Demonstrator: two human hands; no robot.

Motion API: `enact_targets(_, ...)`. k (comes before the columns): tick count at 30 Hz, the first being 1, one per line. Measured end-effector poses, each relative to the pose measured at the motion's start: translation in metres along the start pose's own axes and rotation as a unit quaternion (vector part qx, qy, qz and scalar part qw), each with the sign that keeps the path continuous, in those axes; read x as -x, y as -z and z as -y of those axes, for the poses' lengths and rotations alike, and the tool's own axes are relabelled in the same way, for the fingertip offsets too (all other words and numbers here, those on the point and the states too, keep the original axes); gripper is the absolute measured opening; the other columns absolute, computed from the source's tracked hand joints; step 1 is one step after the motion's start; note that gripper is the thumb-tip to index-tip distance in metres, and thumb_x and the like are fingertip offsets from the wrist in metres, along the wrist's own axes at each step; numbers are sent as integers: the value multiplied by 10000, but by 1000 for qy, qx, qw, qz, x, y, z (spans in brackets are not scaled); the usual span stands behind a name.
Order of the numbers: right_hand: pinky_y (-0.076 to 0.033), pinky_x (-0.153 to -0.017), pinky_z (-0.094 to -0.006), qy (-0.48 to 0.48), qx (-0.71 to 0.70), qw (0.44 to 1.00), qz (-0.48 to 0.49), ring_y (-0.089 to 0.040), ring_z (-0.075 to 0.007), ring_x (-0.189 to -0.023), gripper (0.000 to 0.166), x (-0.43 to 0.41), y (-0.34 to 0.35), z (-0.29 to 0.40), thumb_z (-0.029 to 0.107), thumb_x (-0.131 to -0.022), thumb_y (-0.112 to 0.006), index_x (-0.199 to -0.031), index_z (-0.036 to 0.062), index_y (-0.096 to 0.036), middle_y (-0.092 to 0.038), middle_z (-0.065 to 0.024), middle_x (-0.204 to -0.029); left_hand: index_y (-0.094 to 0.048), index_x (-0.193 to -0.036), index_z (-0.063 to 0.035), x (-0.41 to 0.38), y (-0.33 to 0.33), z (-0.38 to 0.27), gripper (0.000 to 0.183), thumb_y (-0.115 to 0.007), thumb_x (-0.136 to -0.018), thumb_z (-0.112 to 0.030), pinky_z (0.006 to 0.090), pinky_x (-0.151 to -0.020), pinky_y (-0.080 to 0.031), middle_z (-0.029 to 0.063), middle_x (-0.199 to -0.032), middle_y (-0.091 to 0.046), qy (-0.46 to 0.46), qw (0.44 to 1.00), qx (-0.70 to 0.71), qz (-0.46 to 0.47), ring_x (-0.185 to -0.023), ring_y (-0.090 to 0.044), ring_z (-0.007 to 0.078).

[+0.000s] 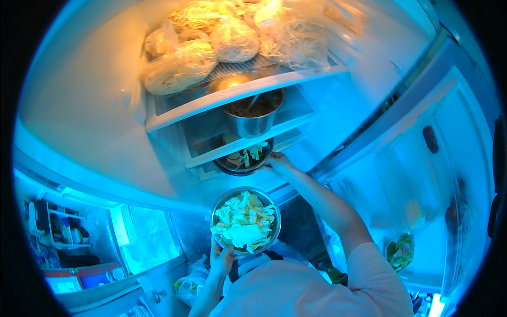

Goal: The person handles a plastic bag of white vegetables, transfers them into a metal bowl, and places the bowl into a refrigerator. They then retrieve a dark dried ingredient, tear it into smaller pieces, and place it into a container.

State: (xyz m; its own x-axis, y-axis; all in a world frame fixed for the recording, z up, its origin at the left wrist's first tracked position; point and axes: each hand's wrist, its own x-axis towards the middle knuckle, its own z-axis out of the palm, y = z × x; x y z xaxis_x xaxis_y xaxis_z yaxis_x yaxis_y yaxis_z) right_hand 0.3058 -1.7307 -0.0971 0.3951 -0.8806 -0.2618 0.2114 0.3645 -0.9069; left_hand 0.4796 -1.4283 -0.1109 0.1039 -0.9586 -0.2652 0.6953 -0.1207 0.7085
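Note:
My left hand [222, 258] grips the rim of a steel bowl [278, 228] in front of my body, thumb on the near edge. Cauliflower florets [243, 220] fill this bowl. Reaching into an open refrigerator, my right hand [279, 163] has its fingers at the right rim of a second metal bowl [241, 172]. That bowl is on a low level of the refrigerator, partly hidden by a shelf edge, with pale cut pieces [253, 152] inside. Above it a steel pot [251, 125] with dark contents and a utensil handle stands on the middle shelf.
Several knotted plastic bags [235, 39] crowd the lit upper shelf [245, 95]. The open refrigerator door [427, 166] is at my right, with a green package [400, 253] in its lower part. A plastic bag [193, 283] lies low at my left, near a window [148, 237].

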Motion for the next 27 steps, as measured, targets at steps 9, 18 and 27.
enact_targets(9,-437,-832,-323,15,12,992,-123,-532,-153,-941,277,126,69,16,211,-836,-520,-1066,58,-507,-551,-48,-1039,-233,-1290,-155,10,-13,-13,618,-461,-745,25,392,-719,-506,100,-1182,-437,43,999,-21,-2,-989,-514,252)
enact_targets(18,-433,-855,-354,26,-23,972,-230,-521,-184,-968,258,242,81,12,179,-844,-501,-1060,40,-494,-533,-65,-1067,-229,-1252,-162,24,-41,-29,577,-463,-768,48,396,-606,-539,103,-1055,-475,-16,1000,17,19,-822,-579,268)
enact_targets(27,-443,-822,-326,59,-39,967,-245,-517,-182,-962,292,321,68,12,203,-845,-504,-1081,35,-465,-520,-70,-1077,-152,-1305,-185,10,-29,-12,654,-465,-780,46,433,-715,-512,149,-1229,-357,-17,997,70,13,-965,-519,327)
